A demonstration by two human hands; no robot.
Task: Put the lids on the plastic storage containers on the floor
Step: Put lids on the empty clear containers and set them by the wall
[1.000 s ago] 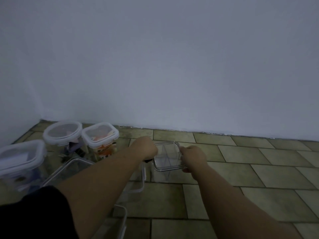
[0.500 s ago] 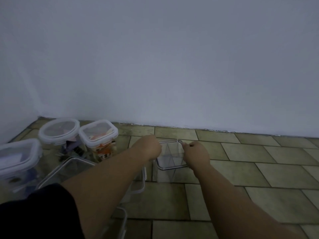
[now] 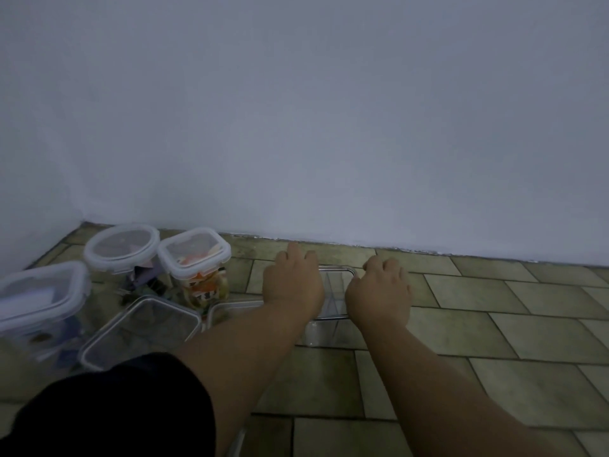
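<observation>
Head view: two hands on an open clear container by the wall

Head camera, the only view, looks down at a tiled floor (image 3: 494, 328) meeting a pale wall (image 3: 329, 110). Just below the middle of the frame stands a clear square container (image 3: 334, 291), open-topped, with both forearms reaching to it from the bottom edge. The left hand (image 3: 293, 285) covers its left rim, back to the camera, fingers stretched forward and loose. The right hand (image 3: 379, 288) sits over its right rim with the fingers bent down at the far corner. Their tips are hidden, so whether they grasp the rim cannot be told.

At the left of the frame three lidded containers stand close together: a round lidded tub (image 3: 122, 249) nearest the corner, a square lidded tub (image 3: 194, 255) with orange contents just right of it, and a large lidded box (image 3: 39, 291) cut by the left edge. In front of them, lower left, sits an open clear box (image 3: 141, 328). Dark cloth (image 3: 115, 410) fills the bottom left corner.
</observation>
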